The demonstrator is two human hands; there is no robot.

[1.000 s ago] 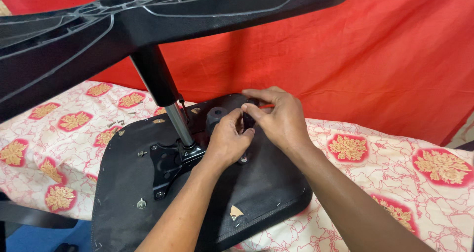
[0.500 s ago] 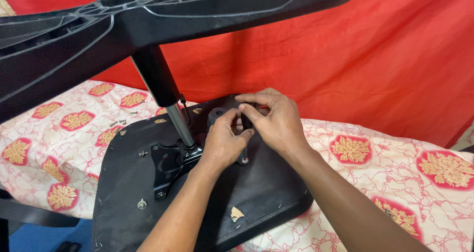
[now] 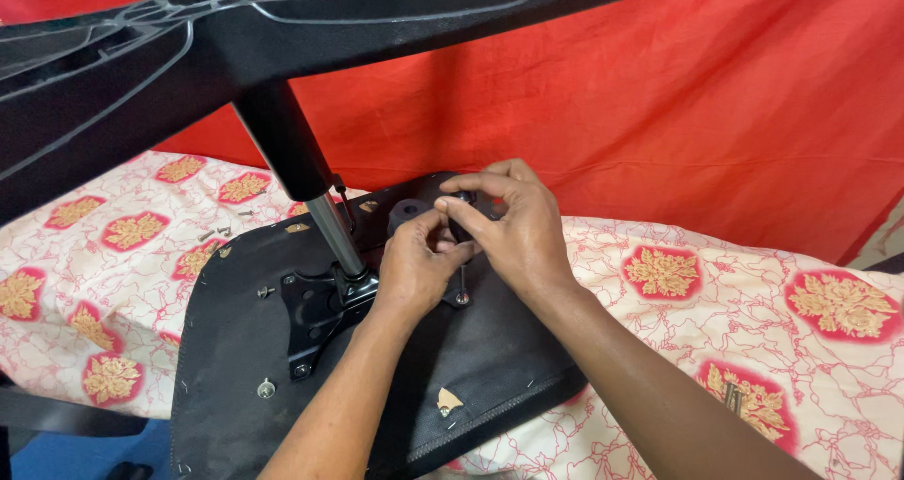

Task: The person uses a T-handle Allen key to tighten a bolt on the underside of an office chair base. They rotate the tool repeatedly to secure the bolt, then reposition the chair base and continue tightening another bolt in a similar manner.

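Upturned office-chair seat (image 3: 471, 358) lying underside-up on floral bedsheet (image 3: 734, 282), gas-lift column (image 3: 311, 188) rising from mounting plate (image 3: 320, 311), left hand (image 3: 414, 268) and right hand (image 3: 513, 226) with grips pinched together on small black knob (image 3: 461, 228) at seat's far edge

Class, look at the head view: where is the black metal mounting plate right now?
The black metal mounting plate sits left of centre on the upturned black seat underside, at the foot of the silver gas-lift column, just left of the left hand.

Two hands (image 3: 414, 264) (image 3: 513, 226), one upturned chair seat (image 3: 377, 367), one chair base (image 3: 282, 28), two loose screws (image 3: 215, 233), one red cloth (image 3: 678, 94)
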